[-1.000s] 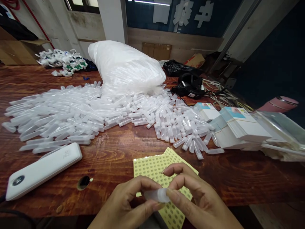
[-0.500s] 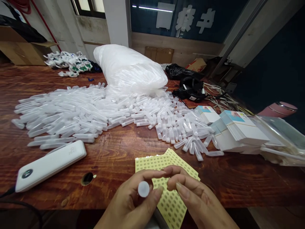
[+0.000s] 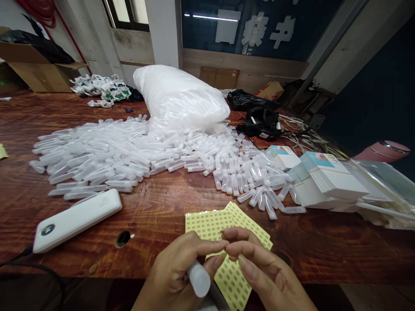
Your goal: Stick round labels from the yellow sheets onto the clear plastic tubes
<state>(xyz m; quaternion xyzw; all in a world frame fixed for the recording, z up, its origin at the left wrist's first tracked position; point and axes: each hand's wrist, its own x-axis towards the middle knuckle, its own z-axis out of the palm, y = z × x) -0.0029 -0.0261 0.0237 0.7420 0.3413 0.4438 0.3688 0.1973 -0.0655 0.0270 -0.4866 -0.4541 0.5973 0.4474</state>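
A whitish translucent tube [image 3: 198, 278] is held in my left hand [image 3: 177, 270], its round end facing me. My right hand [image 3: 267, 268] meets the left at the fingertips, fingers bent together; anything tiny between them is too small to make out. Both hands are over yellow sheets [image 3: 234, 276] dotted with rows of small round stickers, which lie at the table's front edge. Beyond them spreads a large heap of similar translucent tubes [image 3: 106, 151], in front of a big white plastic bag [image 3: 184, 97].
A white power bank [image 3: 78, 220] with a cable lies at the left, near a hole [image 3: 123, 239] in the wooden table [image 3: 155, 211]. Stacked cards [image 3: 337, 177], a pink bottle [image 3: 382, 151] and black headgear [image 3: 261, 121] are to the right.
The tube in my left hand has tilted, and its round end sits lower. My fingertips have come together. The whole view has shifted slightly, showing more of the table's left side.
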